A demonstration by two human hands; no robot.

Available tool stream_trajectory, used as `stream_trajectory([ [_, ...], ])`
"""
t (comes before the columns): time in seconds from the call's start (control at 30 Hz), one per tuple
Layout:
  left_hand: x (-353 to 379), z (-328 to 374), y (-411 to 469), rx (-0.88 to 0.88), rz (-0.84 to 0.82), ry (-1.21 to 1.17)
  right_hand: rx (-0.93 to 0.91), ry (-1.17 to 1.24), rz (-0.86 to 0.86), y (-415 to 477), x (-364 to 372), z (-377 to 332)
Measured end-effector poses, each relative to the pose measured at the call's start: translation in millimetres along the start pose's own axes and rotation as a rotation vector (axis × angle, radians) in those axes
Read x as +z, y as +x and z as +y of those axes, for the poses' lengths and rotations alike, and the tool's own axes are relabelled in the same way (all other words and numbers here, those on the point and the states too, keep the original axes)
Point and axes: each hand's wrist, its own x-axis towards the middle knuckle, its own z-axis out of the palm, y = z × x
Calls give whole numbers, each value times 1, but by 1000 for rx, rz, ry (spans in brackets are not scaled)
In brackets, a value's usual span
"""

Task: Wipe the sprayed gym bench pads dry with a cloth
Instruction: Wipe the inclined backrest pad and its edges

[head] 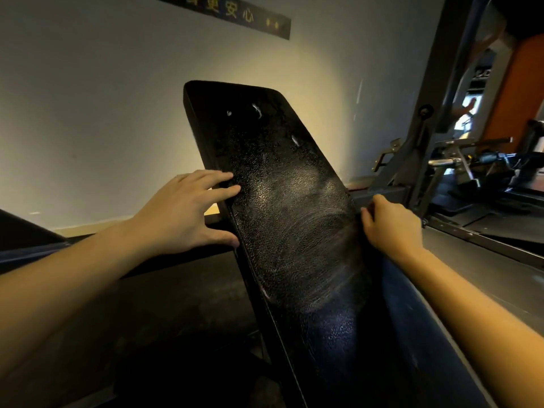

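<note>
— Our grips?
— Our left grip (176, 210) lies flat, fingers straight on the bench pad's (279, 201) left edge. Our right grip (391, 225) curls at its right edge; holding what, we cannot tell.
— The pad?
— Tilted up, wet-speckled, before the wall (88, 113).

This is looking like a gym. A black, grained pad (282, 201) is tilting up on its stand in the middle, and a grey steel frame (438, 92) with brackets and pins is rising at the right, with a chrome bar (441, 162) and more machine parts lying beyond it. Dark matting is covering the floor (182, 290), and a dark banner (235, 13) with yellow characters is hanging on the plain wall (88, 98) behind, as in a commercial training room rather than a home.
</note>
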Motion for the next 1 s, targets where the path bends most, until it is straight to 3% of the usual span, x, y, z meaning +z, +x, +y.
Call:
stream_trajectory([
  [0.1, -1, -1, -1, -3, 12, -15, 5, 102, -21, -2, 1, -45],
  [0.2, 1, -2, -1, 12, 33, -17, -416, 320, 14, -61, -12, -107],
  [0.27, 2, -3, -1, 7, 31, -19, -692, 400, -12, -88, -16, -102],
  [0.3, 2, -3, -1, 5, 30, -18, -712, 399, -8, -86, -14, -87],
  [0.37, 4, -2, -1, -3, 26, -19, -502, 278, 45, -59, -4, -49],
  [0.47, 5, -3, -2, -10, 26, -33, -24, 57, 5, 1, 5, -5],
  [0.53, 6, -3, -2, -2, 25, -26, 101, 74, -5, 18, 1, -16],
  [0.6, 5, -5, -2, -2, 39, -35, 31, 154, -30, 10, -2, -60],
  [0.7, 4, -5, -1, 10, 41, -35, -409, 326, 24, -52, -14, -137],
  [0.77, 4, -6, 0, 4, 49, -36, -601, 355, 26, -75, -13, -140],
  [0.83, 5, -7, -1, 16, 62, -45, -501, 334, 32, -58, -9, -112],
  [1.0, 7, -6, -2, 6, 55, -43, 40, 66, -8, 36, 8, -22],
])
